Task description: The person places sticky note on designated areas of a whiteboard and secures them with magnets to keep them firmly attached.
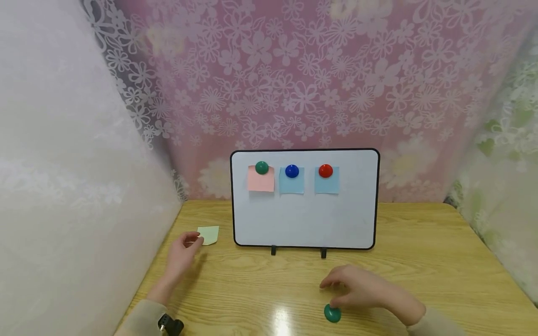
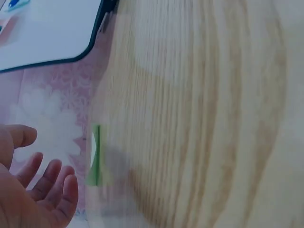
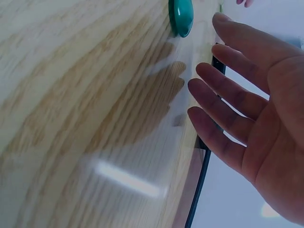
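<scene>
A pale green sticky note (image 1: 209, 234) lies on the table at the left, one edge lifted in the left wrist view. My left hand (image 1: 185, 250) is beside it, fingers loosely bent with a gap between thumb and fingers (image 2: 50, 190). At the front right, a round green magnet (image 1: 332, 313) rests on the wood. Over it hovers my right hand (image 1: 357, 287), thumb nearest the magnet and fingers spread above the table. The right wrist view shows that palm bare, with the green magnet (image 3: 183, 18) just beyond the thumb tip.
A whiteboard (image 1: 304, 219) with a black frame stands on two small feet at the table's back. On it, a green magnet (image 1: 262, 168) holds a pink note, a blue magnet (image 1: 292, 171) and a red magnet (image 1: 325, 171) each a light blue note. Curtains surround the table (image 1: 252, 289).
</scene>
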The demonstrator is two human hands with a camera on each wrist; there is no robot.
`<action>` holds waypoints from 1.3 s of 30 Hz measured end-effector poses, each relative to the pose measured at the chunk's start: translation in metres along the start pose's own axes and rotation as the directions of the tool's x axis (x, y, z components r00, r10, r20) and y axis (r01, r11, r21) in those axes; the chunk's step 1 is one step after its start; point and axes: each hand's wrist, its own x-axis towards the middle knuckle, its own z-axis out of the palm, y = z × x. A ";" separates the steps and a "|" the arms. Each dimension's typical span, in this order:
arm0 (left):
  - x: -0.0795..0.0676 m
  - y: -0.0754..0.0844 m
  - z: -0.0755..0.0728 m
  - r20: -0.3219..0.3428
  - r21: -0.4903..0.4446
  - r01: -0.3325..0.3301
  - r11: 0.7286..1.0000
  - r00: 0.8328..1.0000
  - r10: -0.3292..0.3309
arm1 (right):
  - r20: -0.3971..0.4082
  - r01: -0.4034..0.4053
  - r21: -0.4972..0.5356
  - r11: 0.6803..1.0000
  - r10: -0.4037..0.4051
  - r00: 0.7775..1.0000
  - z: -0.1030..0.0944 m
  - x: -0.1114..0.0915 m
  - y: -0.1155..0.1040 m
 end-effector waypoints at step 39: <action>0.059 0.008 0.014 0.019 0.611 0.097 0.786 0.990 -0.137 | 0.058 -0.106 -0.088 0.990 0.111 0.992 0.010 0.005 -0.023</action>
